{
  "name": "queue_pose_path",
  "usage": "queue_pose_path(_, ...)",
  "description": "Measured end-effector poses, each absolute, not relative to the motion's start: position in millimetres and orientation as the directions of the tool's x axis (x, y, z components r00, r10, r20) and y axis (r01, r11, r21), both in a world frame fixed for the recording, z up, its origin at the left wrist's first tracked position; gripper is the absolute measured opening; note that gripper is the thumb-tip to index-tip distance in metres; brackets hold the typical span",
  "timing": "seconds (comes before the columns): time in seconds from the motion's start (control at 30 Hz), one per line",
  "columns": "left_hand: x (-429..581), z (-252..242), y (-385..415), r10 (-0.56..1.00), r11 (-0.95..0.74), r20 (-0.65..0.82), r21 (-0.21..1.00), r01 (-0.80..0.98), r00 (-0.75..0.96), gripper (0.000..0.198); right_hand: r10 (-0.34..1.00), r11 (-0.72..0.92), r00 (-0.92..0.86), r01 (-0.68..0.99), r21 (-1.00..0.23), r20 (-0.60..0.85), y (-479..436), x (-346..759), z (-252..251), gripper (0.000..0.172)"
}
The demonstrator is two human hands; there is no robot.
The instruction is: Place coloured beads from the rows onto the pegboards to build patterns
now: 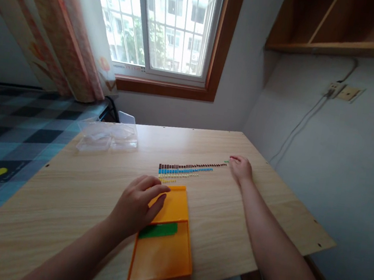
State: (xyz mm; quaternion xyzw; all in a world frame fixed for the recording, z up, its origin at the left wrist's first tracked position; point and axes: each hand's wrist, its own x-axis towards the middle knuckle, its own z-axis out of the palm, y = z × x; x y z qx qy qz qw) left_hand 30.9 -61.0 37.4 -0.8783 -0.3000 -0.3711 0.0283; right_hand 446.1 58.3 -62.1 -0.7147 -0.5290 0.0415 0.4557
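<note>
My left hand (pixel 140 200) rests over an orange plastic tray (pixel 163 262), with thumb and forefinger apart and nothing visible between them. Inside the tray lies a green strip (pixel 159 231), partly behind the hand. Farther off, my right hand (pixel 241 170) reaches down to the table with its fingers drawn together at the tips. Whatever they pinch is too small to make out. Tiny green pieces (pixel 226 162) lie beside those fingertips, at the far end of a row of brown pieces (pixel 200 165). Nearer rows hold blue pieces (pixel 186 170), pale pieces (pixel 182 175) and yellow pieces (pixel 169 181).
A clear plastic box (pixel 109 137) stands at the table's back left. The wooden table (pixel 224 224) meets a bed with a checked cover (pixel 4 151) on the left. A cable (pixel 297 123) hangs down the right wall, under a shelf (pixel 346 46).
</note>
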Motion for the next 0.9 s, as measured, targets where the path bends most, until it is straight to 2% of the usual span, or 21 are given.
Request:
queue_pose_path(0.17,30,36,-58,0.515,-0.807,0.690,0.188,0.560,0.509,0.018,0.808,-0.071,0.451,0.714,-0.697,0.380,64,455,-66,0.031)
queue_pose_path(0.33,29,38,-56,0.473,-0.820,0.718,0.148,0.552,0.510,0.017,0.853,-0.051,0.392,0.719,-0.693,0.343,69,462,-62,0.032)
queue_pose_path(0.6,28,38,-57,0.470,-0.810,0.713,0.115,0.575,0.520,0.018,0.892,0.026,0.306,0.702,-0.712,0.334,70,463,-59,0.023)
queue_pose_path(0.77,30,40,-59,0.453,-0.811,0.709,0.077,0.580,0.540,0.017,0.897,0.051,0.284,0.693,-0.719,0.337,71,463,-59,0.027)
queue_pose_path(0.9,32,41,-60,0.445,-0.816,0.710,0.068,0.575,0.547,0.016,0.903,0.052,0.270,0.703,-0.709,0.334,74,464,-59,0.021)
